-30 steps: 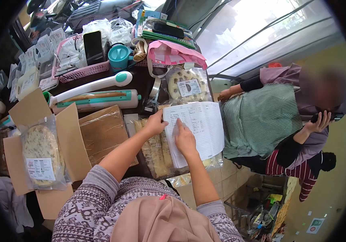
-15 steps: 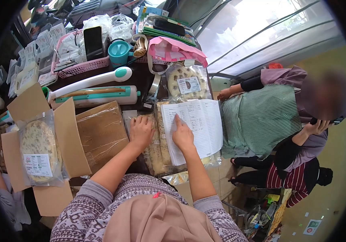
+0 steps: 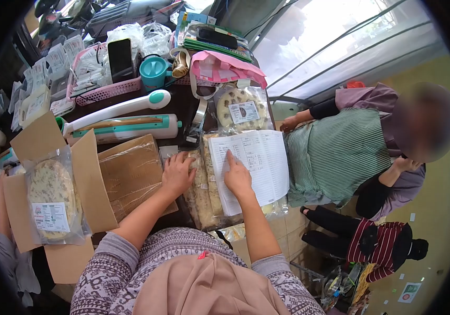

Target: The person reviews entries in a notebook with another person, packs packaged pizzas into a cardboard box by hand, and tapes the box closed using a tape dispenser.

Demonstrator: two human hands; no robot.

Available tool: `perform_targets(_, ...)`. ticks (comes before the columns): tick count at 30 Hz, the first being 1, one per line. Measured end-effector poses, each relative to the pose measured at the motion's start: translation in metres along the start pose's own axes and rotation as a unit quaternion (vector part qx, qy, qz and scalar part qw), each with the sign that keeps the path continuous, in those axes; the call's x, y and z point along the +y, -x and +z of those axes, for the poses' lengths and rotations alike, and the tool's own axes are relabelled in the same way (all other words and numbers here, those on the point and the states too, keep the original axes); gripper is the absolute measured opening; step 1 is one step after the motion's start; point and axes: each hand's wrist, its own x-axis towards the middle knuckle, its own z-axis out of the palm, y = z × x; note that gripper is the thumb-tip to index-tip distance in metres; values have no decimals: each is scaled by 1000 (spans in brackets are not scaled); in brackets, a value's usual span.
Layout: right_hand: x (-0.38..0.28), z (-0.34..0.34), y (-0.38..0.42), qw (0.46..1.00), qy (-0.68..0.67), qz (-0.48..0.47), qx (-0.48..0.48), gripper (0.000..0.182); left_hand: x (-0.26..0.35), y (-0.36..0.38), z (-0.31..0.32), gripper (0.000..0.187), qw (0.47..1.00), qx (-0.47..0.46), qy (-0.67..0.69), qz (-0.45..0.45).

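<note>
An open notebook with handwritten lists lies on plastic-wrapped packs. My right hand rests on its left page, index finger stretched onto the writing and the other fingers curled. To its left, my left hand lies over the edge of a wrapped pack, fingers spread and holding nothing. Beyond the notebook is a labelled round flat item in clear plastic. Another bagged round item with a white label sits in an open cardboard box at the left.
A flattened cardboard piece lies beside the box. Farther back are a white-and-teal appliance, a pink basket, a teal mug and a pink bag. A person in a striped apron stands at the right; others are around.
My left hand has shifted slightly left on the pack. My right hand keeps its pointing pose. The person in the striped top has moved slightly, and arms at the far left have shifted.
</note>
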Motion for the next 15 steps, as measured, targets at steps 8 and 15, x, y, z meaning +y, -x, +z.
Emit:
perform_targets(8,5,6,-2,999,-13,-12,34,64,-1,-1,1,22,1000,10,16,-4)
perform_targets(15,4,9,-2,1000,-13,13,25,67,-2,1,2,19,1000,7,26,-8)
